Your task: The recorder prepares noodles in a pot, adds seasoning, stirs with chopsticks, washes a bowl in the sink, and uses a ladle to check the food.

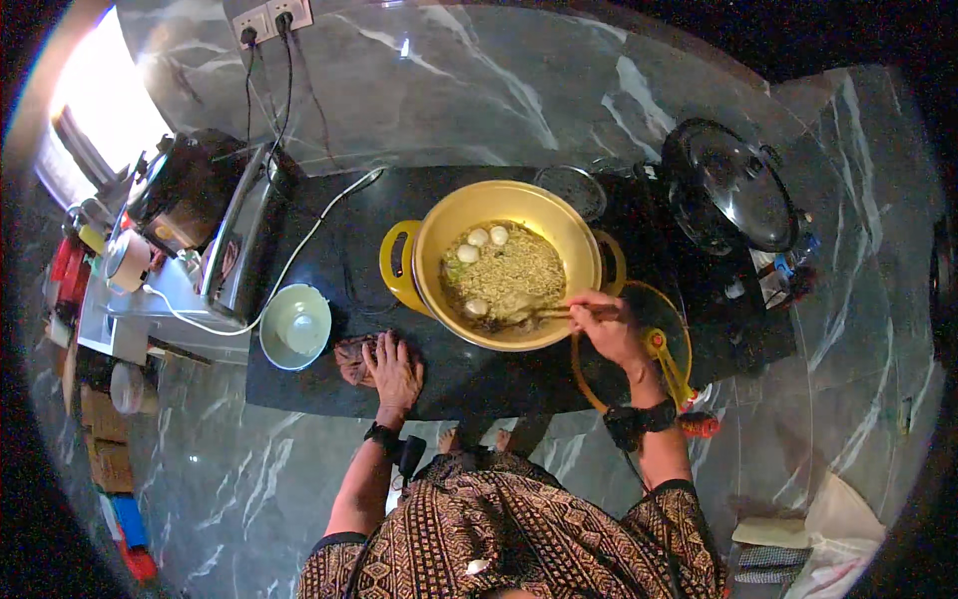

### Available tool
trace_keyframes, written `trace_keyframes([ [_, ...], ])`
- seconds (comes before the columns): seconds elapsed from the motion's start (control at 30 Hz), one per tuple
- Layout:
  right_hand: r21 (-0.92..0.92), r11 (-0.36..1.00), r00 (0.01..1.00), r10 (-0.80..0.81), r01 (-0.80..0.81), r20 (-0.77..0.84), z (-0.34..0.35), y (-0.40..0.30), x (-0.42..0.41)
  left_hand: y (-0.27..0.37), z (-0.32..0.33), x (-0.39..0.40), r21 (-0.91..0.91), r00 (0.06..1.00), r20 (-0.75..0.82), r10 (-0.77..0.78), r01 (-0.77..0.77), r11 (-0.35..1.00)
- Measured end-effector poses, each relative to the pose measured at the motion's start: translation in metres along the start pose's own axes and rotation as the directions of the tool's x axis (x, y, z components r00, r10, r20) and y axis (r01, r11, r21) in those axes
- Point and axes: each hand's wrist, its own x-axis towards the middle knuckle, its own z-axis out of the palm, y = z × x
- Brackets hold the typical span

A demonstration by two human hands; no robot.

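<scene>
A yellow two-handled pot (516, 346) stands on the black counter. Instant noodles (516, 266) in broth fill its bottom, along with several pale round balls or eggs (477, 237) and a bit of green leaf at the left. My right hand (605, 329) grips wooden chopsticks (557, 310) over the pot's right rim, their tips among the noodles near the front. My left hand (393, 371) lies flat, fingers slightly spread, partly over a folded brown cloth (352, 359) at the counter's front. Left of the cloth is a pale green bowl (296, 327).
A glass lid (572, 359) with a yellow handle lies under my right forearm. At the right rests a dark lidded pan (733, 187). A white cable (314, 224) crosses the left counter near a rice cooker (183, 195). Behind the pot lies a round clear lid (570, 192).
</scene>
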Motion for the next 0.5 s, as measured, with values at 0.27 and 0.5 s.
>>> trace_keyframes([
  [0.27,-0.365,0.923,0.913,-0.248,0.121,-0.324,-0.008,0.006,0.02,-0.003,-0.004,0.002,0.027,1.0,-0.028,0.006,-0.005,1.0],
  [0.5,-0.255,0.961,0.94,-0.18,0.106,-0.288,0.029,0.016,0.019,-0.005,-0.004,0.002,-0.003,1.0,-0.014,0.0,0.0,1.0],
])
